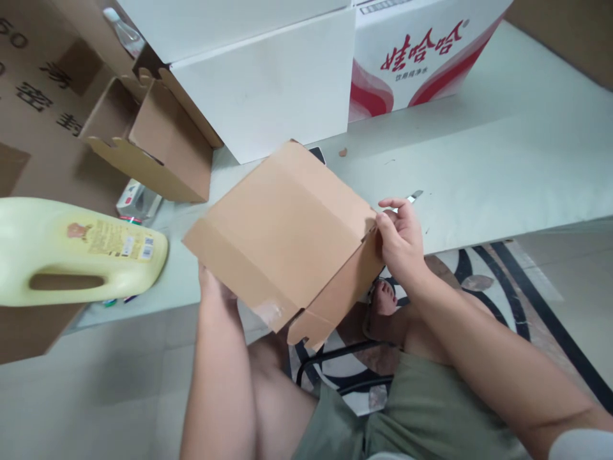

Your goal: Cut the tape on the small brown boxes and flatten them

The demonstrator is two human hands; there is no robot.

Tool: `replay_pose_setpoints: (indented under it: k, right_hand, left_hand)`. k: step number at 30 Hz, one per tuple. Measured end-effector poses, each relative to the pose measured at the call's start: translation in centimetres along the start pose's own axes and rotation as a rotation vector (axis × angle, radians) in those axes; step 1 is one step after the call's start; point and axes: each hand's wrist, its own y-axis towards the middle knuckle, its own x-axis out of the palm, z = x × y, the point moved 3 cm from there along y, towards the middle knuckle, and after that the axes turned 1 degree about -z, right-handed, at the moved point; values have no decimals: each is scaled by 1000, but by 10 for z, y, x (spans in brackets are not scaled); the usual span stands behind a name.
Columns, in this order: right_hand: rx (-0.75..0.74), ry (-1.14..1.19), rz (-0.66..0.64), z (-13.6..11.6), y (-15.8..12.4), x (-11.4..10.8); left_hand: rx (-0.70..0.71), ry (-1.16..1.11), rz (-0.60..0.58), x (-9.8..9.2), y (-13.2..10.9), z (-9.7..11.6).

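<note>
Forearms come up from the lap, shorts below. Left hand (212, 289) sits under the near-left corner of the brown cardboard box (282, 230). Its fingers are hidden beneath the panel, so its grip cannot be told. Right hand (400, 239) is at the box's right corner, thumb on the top face and fingers (393, 206) curled loosely behind the edge, pinching the board where the side flap (335, 300) hangs down.

Box is held in the air, tilted, off the table (502, 166) edge. Left of the box is a yellow jug (71, 252), and up-left of it an open carton (153, 147). Behind the box is a white box (268, 83).

Judgement: the flap fold goes best creased along the scored line, with the left hand bracing the panel flat and the thumb pressing close to the hinge.
</note>
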Motion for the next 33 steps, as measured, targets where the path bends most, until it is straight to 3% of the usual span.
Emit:
replay_pose_setpoints:
  k: [4, 8, 11, 14, 16, 21, 24, 27, 33]
  right_hand:
    - [-86, -135, -19, -4, -1, 1]
    - [-150, -260, 101, -4, 3, -5]
    - [9, -36, 77, 4, 7, -6]
    - [299, 190, -171, 11, 5, 4]
    - [413, 235, -256, 10, 0, 9]
    - [444, 282, -160, 1, -6, 13]
    - [437, 265, -139, 0, -6, 17]
    - [441, 229, -151, 1, -10, 21]
    - [434, 200, -199, -13, -30, 18]
  left_hand:
    - [-21, -124, 60, 6, -1, 6]
    - [37, -196, 92, 9, 0, 12]
    - [72, -231, 76, 8, 3, 14]
    - [111, -199, 24, 11, 3, 16]
    - [159, -189, -12, 15, 0, 18]
    - [181, -270, -50, 22, -7, 18]
    - [106, -232, 25, 20, -1, 8]
    - [118, -223, 79, 18, 6, -1]
    - [74, -337, 17, 31, -4, 2]
